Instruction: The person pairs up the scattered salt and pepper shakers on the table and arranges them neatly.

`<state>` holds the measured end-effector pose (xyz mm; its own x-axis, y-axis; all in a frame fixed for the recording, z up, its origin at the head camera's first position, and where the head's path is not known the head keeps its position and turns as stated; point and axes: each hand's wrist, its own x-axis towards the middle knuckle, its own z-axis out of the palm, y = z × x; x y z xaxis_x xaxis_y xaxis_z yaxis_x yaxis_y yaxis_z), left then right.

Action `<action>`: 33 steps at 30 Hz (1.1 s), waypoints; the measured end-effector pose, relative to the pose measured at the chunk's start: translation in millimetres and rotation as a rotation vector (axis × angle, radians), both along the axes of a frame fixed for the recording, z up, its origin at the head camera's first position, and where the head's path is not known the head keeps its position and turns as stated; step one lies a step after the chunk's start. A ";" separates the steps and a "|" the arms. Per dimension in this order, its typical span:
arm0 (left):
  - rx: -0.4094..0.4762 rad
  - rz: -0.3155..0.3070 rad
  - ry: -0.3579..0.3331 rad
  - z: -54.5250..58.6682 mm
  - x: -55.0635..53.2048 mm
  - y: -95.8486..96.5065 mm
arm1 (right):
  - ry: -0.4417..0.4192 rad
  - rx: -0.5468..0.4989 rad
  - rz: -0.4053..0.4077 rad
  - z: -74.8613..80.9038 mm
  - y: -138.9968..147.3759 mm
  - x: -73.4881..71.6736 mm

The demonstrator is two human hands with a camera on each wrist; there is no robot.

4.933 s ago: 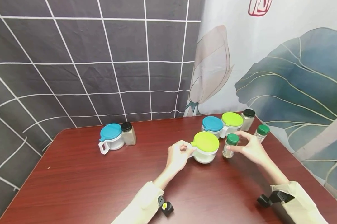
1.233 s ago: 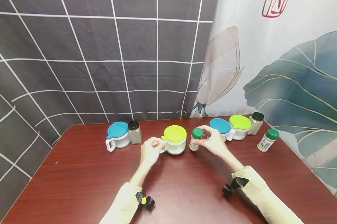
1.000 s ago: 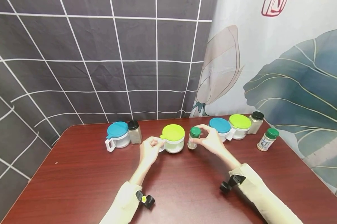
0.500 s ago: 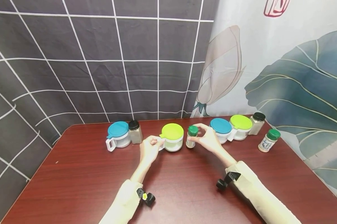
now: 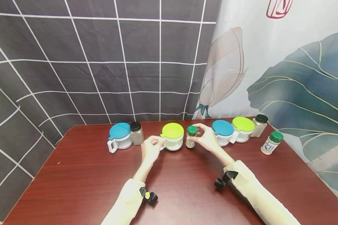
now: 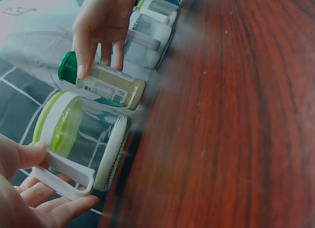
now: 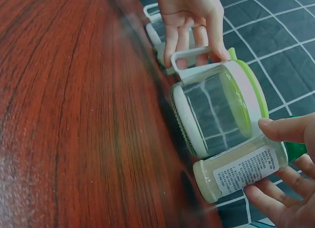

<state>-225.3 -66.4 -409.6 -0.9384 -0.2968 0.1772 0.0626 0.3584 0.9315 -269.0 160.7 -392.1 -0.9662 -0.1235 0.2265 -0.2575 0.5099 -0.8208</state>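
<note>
My left hand (image 5: 151, 150) pinches the white handle of a glass seasoning jar (image 5: 174, 144) with a lime-green lid, near the table's back edge. In the left wrist view the thumb lies on top of the handle (image 6: 69, 174) and the fingers below it. Just right of that jar, my right hand (image 5: 209, 139) grips an upright green-capped spice shaker (image 5: 191, 131) between thumb and fingers. In the right wrist view the labelled shaker (image 7: 243, 173) stands close beside the glass jar (image 7: 216, 110), both bases at the tabletop.
To the left stand a blue-lidded jar (image 5: 120, 131) and a black-capped shaker (image 5: 136, 134). On the right are another blue-lidded jar (image 5: 223, 128), a lime-lidded jar (image 5: 243, 125), a black-capped shaker (image 5: 260, 126) and a green-capped shaker (image 5: 271, 143). Behind the red-brown table (image 5: 174, 187) hangs a gridded cloth (image 5: 101, 75).
Both hands have moved left and back from the right-hand group, carrying the lime-lidded jar and the green-capped shaker. Over the last second the shaker has shifted slightly left and back beside the jar.
</note>
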 end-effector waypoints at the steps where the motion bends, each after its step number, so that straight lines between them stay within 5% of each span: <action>1: -0.002 0.003 -0.004 -0.7 -0.3 0.5 | -0.002 -0.002 0.000 -0.6 0.1 -0.3; 20: -0.011 0.044 -0.012 -12.4 -7.7 4.1 | 0.012 -0.024 -0.013 -8.9 0.1 -6.0; 33: 0.028 -0.044 0.009 -8.4 -11.2 -3.0 | 0.024 -0.101 0.035 -12.0 -1.1 -5.5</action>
